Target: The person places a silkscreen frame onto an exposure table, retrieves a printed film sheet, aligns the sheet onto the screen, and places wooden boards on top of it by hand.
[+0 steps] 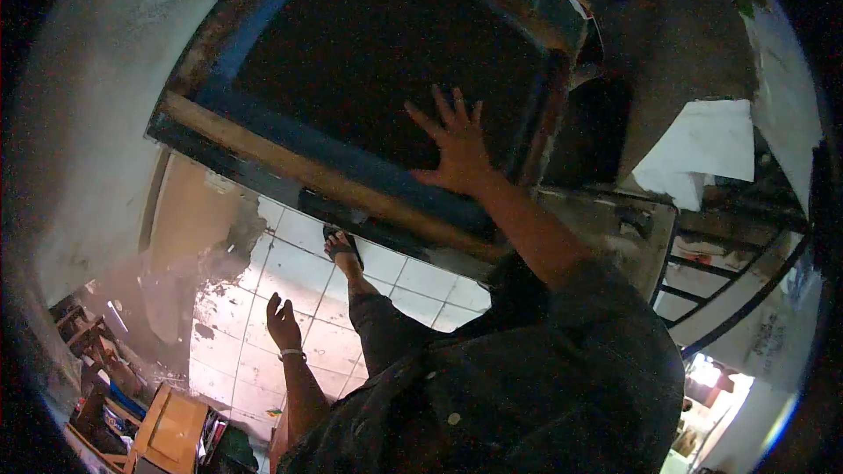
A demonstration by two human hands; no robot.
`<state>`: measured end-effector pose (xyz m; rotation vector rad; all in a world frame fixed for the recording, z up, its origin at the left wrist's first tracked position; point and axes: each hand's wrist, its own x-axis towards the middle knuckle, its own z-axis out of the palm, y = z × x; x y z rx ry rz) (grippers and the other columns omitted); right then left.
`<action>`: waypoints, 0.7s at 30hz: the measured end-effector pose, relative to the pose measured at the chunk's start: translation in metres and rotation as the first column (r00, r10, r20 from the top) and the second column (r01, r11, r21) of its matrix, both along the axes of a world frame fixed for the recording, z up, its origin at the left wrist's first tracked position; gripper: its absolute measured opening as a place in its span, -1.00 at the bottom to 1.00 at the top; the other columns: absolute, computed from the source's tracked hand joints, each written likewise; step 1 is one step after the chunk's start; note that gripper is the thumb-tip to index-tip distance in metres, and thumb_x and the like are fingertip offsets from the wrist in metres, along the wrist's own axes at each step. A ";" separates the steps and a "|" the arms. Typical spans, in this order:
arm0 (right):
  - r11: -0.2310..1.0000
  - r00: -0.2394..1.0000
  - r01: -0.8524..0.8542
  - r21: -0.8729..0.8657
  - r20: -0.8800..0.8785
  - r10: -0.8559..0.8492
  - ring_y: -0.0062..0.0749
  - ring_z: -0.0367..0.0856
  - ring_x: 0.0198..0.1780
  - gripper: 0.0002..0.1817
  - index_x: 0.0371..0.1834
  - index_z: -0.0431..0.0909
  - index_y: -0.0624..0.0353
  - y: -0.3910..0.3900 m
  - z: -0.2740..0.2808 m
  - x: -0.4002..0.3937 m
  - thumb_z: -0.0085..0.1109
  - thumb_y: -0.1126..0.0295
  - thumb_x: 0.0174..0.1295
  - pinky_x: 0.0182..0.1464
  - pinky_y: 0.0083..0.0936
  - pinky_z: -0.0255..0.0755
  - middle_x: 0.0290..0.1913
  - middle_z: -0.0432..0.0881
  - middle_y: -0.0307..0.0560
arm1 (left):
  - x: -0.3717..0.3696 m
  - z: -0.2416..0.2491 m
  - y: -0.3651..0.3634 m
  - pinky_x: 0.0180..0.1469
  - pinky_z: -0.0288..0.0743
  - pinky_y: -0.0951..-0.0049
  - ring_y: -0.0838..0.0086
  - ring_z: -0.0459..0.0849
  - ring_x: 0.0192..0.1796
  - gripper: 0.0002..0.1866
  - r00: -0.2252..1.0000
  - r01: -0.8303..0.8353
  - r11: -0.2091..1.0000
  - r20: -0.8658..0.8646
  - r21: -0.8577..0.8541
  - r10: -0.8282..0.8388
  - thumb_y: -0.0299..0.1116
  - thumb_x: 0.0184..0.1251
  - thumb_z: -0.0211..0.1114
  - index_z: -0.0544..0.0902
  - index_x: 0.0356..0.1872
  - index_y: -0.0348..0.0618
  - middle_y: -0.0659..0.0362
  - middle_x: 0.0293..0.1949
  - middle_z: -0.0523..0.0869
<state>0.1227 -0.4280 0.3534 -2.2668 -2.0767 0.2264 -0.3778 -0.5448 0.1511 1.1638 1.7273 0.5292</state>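
A large wooden frame [290, 142] stretches across the upper middle of the head view, with a blue border [338, 162] around a dark flat panel [369, 53]. Over the panel's near right part my right hand [461, 151] is spread, palm down, its fingers wide apart and holding nothing. It looks laid against the surface, though the dim light hides the exact contact. My left hand [284, 325], with a light band at the wrist, hangs low above the tiled floor, apart from the frame. Its fingers are loosely bent and slightly parted, with nothing visible in them.
White floor tiles [290, 268] show below the frame, where my sandalled foot [341, 248] stands. White sheets [702, 145] lie at the right, above a dark metal rack [702, 285]. A wooden box [171, 430] and clutter fill the lower left corner.
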 end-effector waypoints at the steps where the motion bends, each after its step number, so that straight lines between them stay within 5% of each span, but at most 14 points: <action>1: 1.000 1.000 0.018 -0.005 0.009 -0.017 0.38 -0.21 0.56 0.22 0.56 0.06 -0.43 0.000 0.002 -0.002 0.52 -0.13 -0.32 0.40 0.52 -0.34 0.59 -0.11 0.15 | 0.000 0.002 0.002 0.00 0.54 0.37 0.36 0.65 -0.04 -0.55 1.000 0.004 1.000 -0.006 -0.018 -0.004 -0.40 0.35 0.30 0.52 0.25 -0.20 0.03 0.12 0.64; 10: 0.998 0.997 0.052 0.027 -0.066 -0.050 0.30 -0.20 0.57 0.19 0.57 0.05 -0.28 -0.007 0.004 -0.022 0.53 0.01 -0.23 0.44 0.44 -0.36 0.59 -0.08 0.14 | -0.003 -0.008 -0.015 -0.11 0.60 0.43 0.37 0.69 -0.05 -0.53 0.993 -0.100 0.995 0.061 0.001 0.100 -0.34 0.31 0.36 0.54 0.22 -0.18 0.06 0.13 0.64; 13: 0.996 0.999 -0.026 0.090 0.044 0.022 0.30 -0.19 0.57 0.19 0.57 0.05 -0.26 -0.012 0.004 -0.015 0.53 0.01 -0.23 0.44 0.44 -0.35 0.59 -0.06 0.15 | 0.000 0.005 -0.012 -0.11 0.61 0.37 0.32 0.71 -0.03 -0.50 0.997 -0.072 0.996 0.011 0.043 0.071 -0.26 0.28 0.38 0.53 0.23 -0.12 0.06 0.13 0.64; 16: 0.992 0.998 -0.065 0.110 0.013 0.064 0.29 -0.16 0.57 0.19 0.58 0.05 -0.21 -0.017 0.015 -0.018 0.50 -0.05 -0.23 0.43 0.44 -0.33 0.58 -0.04 0.17 | -0.006 0.025 0.019 0.00 0.57 0.29 0.26 0.67 0.01 -0.49 0.993 -0.051 0.993 -0.100 0.110 0.062 -0.23 0.25 0.40 0.54 0.21 -0.12 0.01 0.11 0.64; 21: 0.940 0.968 -0.012 0.342 -0.232 0.096 0.11 -0.09 0.57 0.11 0.56 0.05 0.08 -0.021 0.022 -0.014 0.38 -0.13 -0.03 0.52 0.15 -0.24 0.57 0.00 0.13 | -0.057 0.000 0.152 0.23 0.42 0.12 0.09 0.51 0.23 -0.40 0.844 0.189 0.900 -0.534 0.394 0.056 -0.22 0.23 0.37 0.43 0.29 -0.07 -0.01 0.21 0.52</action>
